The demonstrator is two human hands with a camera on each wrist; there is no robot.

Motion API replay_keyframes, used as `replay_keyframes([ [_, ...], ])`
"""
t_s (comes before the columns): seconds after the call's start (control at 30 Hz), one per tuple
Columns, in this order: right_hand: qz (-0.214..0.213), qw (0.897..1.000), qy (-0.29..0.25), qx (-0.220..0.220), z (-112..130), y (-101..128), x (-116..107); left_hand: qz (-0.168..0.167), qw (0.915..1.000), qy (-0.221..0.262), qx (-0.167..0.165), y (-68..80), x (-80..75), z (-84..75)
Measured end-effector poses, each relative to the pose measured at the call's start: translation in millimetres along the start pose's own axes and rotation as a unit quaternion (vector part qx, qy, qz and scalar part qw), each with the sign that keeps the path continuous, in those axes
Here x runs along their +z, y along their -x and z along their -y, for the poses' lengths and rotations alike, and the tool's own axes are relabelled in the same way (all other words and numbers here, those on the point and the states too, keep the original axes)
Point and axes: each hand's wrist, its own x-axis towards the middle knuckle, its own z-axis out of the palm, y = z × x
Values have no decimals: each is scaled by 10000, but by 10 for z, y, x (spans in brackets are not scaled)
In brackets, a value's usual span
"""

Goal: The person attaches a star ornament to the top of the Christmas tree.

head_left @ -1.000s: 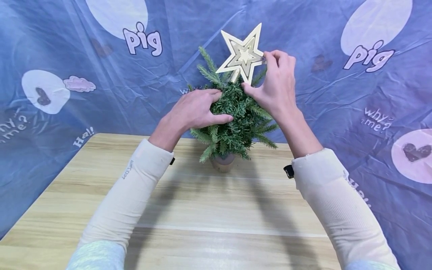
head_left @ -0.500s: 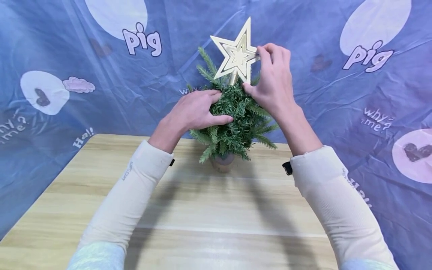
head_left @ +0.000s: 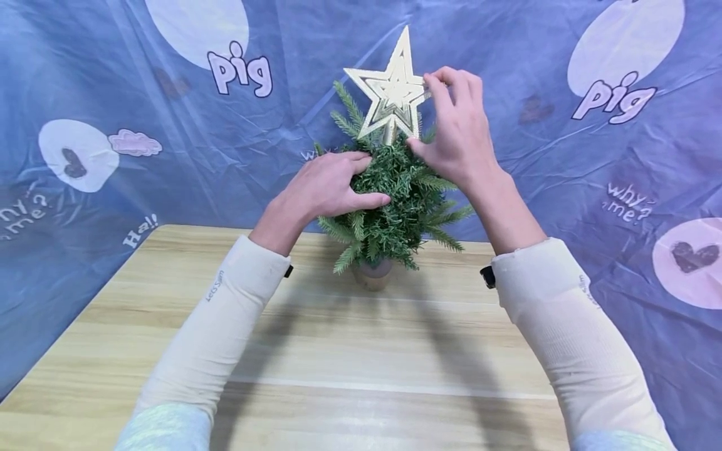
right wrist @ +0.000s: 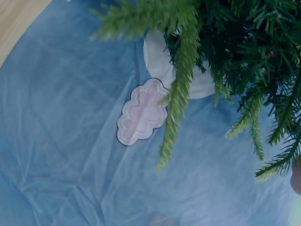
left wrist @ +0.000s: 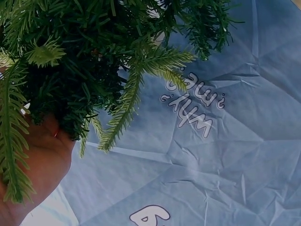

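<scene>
In the head view, a small artificial Christmas tree [head_left: 389,213] stands upright in a round pot [head_left: 373,275] near the table's far edge. A pale gold star tree topper [head_left: 397,93] with cut-out star outlines rises above it, its short tube at the top of the foliage. My right hand [head_left: 459,128] holds the star by its right side, fingers at one point and thumb at the lower right point. My left hand [head_left: 333,181] grips the tree's upper foliage from the left, thumb across the front; its other fingertips go behind the greenery.
A wooden table [head_left: 361,363] carries the pot. Behind it hangs a blue printed cloth [head_left: 316,56] with lettering and pale shapes. Green branches [left wrist: 122,108] fill part of the left wrist view, and more tree branches [right wrist: 181,89] hang in the right wrist view.
The star has turned more upright and shifted left, and my right hand has moved a little left and up with it. My left hand has stayed on the tree.
</scene>
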Motion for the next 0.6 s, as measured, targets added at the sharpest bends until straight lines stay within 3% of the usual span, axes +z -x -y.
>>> replay_keyframes([
  [0.37,-353,9974,102,-617,15,-23,15,87,9993,353,-128,-10,-66,29],
  [0.6,-359,9979,55,-534,-32,1,7,-57,9997,219,42,-29,-112,-17],
])
